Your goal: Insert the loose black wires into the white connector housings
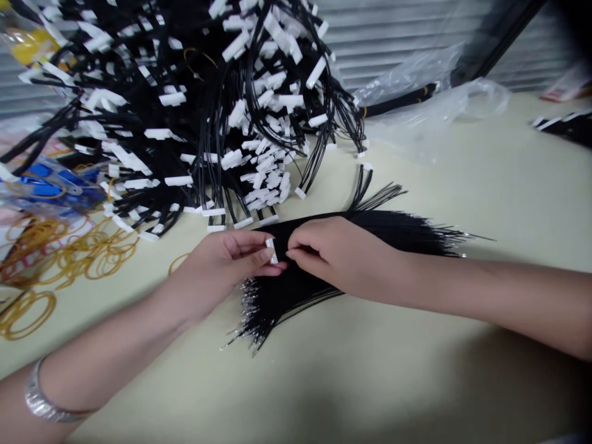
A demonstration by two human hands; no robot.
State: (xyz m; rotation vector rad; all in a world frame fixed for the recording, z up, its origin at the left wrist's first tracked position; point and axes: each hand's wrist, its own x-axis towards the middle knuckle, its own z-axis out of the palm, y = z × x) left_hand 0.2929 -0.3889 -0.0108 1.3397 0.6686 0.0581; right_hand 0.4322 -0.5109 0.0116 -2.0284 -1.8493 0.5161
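Observation:
Between the thumb and fingers of my left hand (235,256) is a small white connector housing (272,251), its face turned to the right. Just right of it my right hand (342,253) is closed in a pinch, its fingertips near the housing. Whatever lies between those fingertips is too small to make out. Under both hands spreads a bundle of black wires (300,296) with bare metal terminals at the ends. A second fan of black wires (402,231) reaches out to the right, beyond my right wrist.
A large heap of black cables with white connectors (185,123) fills the back left. Yellow rubber bands (92,253) lie at the left, near blue tools (55,185). Clear plastic bags (435,111) rest on the table (370,382) at the back, before a ribbed wall (383,37).

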